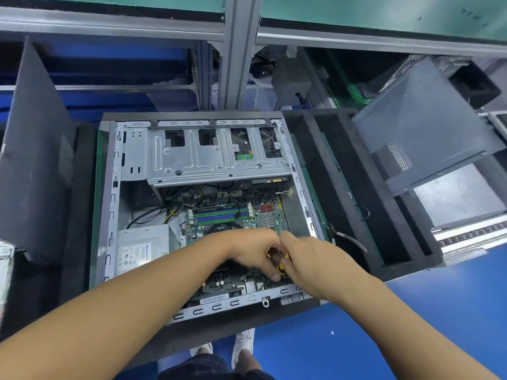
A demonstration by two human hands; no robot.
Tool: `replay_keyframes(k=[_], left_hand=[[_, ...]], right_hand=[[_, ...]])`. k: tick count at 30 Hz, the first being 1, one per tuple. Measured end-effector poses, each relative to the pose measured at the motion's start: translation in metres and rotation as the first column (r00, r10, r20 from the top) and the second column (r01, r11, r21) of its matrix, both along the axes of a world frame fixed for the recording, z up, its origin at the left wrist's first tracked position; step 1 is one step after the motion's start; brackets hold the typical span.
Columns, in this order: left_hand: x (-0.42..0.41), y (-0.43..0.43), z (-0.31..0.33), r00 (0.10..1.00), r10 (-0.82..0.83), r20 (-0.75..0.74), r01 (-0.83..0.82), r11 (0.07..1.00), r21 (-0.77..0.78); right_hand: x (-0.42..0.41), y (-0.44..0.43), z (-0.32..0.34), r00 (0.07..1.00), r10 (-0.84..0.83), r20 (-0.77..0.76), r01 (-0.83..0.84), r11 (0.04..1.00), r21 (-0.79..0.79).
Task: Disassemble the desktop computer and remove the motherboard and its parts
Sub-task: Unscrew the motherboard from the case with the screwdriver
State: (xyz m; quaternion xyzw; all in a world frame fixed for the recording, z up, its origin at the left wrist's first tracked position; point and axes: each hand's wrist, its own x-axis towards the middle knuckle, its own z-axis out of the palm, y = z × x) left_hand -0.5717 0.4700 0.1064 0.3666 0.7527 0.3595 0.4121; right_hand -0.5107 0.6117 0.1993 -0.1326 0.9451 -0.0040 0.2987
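Note:
An open desktop computer case (109, 204) lies flat on a black tray. Its green motherboard (263, 218) fills the near right part, with blue and green memory slots (222, 213) at its far side. My left hand (252, 249) and my right hand (310, 259) meet over the board's near right part. Between them shows a yellow and black screwdriver (282, 266); my right hand grips its handle and my left fingers curl around it lower down. The tip is hidden. A silver drive cage (214, 157) spans the far half. The power supply (142, 248) sits at the near left.
A removed grey side panel (422, 119) leans at the right. A dark panel (33, 149) stands upright at the left. Black foam trays (356, 193) lie right of the case, with a loose grey cable (351, 241). An aluminium frame post (238, 50) rises behind. My shoes (242, 345) show below.

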Motion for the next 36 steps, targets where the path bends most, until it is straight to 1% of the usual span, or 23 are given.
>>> replay_keyframes(k=[3, 5, 7, 9, 11, 14, 16, 20, 23, 26, 27, 29, 33, 36], left_hand=[[-0.002, -0.001, -0.004, 1.0, -0.009, 0.004, 0.01, 1.0, -0.011], [0.0, 0.001, -0.006, 1.0, 0.013, -0.006, -0.013, 1.0, -0.021], [0.003, 0.003, -0.007, 0.999, 0.033, -0.034, -0.034, 0.999, -0.027], [0.006, 0.007, -0.007, 0.995, 0.048, -0.092, -0.05, 0.999, -0.021], [0.007, 0.008, -0.007, 0.993, 0.046, -0.107, -0.049, 0.998, -0.027], [0.003, 0.005, -0.006, 0.998, 0.032, -0.056, -0.034, 0.998, -0.047], [0.0, 0.002, -0.008, 0.999, 0.034, -0.025, -0.035, 0.998, -0.061], [0.001, 0.004, -0.011, 0.996, 0.026, -0.081, -0.032, 0.997, -0.07], [0.005, 0.007, -0.012, 0.993, 0.045, -0.113, -0.051, 0.998, -0.049], [0.005, 0.008, -0.011, 0.99, 0.051, -0.131, -0.058, 0.997, -0.047], [0.006, 0.008, -0.01, 0.991, 0.046, -0.127, -0.052, 0.998, -0.042], [0.004, 0.006, -0.007, 0.993, 0.037, -0.109, -0.039, 0.999, -0.02], [-0.002, -0.001, -0.008, 1.0, 0.005, -0.016, -0.004, 1.0, 0.014], [0.0, 0.001, -0.01, 0.998, 0.033, -0.044, -0.033, 0.999, 0.01]], right_hand=[[-0.004, 0.0, 0.005, 0.994, 0.002, 0.106, 0.003, 0.999, -0.042], [-0.005, 0.0, 0.009, 0.99, -0.003, 0.141, 0.012, 0.998, -0.06], [-0.004, -0.001, 0.011, 0.993, -0.015, 0.119, 0.022, 0.998, -0.057], [-0.003, -0.001, 0.011, 0.998, -0.037, 0.054, 0.037, 0.999, 0.0], [-0.003, -0.002, 0.008, 0.999, -0.031, 0.016, 0.031, 0.999, 0.042], [-0.004, -0.002, 0.005, 0.997, -0.022, 0.077, 0.024, 0.999, -0.029], [-0.006, 0.0, 0.006, 0.993, 0.013, 0.118, -0.007, 0.998, -0.056], [-0.008, 0.003, 0.009, 0.983, 0.022, 0.181, -0.01, 0.998, -0.065], [-0.008, 0.001, 0.012, 0.988, -0.034, 0.153, 0.046, 0.996, -0.072], [-0.009, -0.003, 0.009, 0.996, -0.066, 0.054, 0.065, 0.998, 0.022], [-0.009, -0.003, 0.008, 0.997, -0.065, 0.041, 0.064, 0.998, 0.03], [-0.008, -0.003, 0.007, 0.998, -0.048, 0.048, 0.048, 0.999, 0.001], [-0.008, 0.003, 0.01, 0.997, 0.032, 0.077, -0.027, 0.998, -0.054], [-0.009, 0.004, 0.012, 0.989, 0.043, 0.14, -0.034, 0.997, -0.063]])
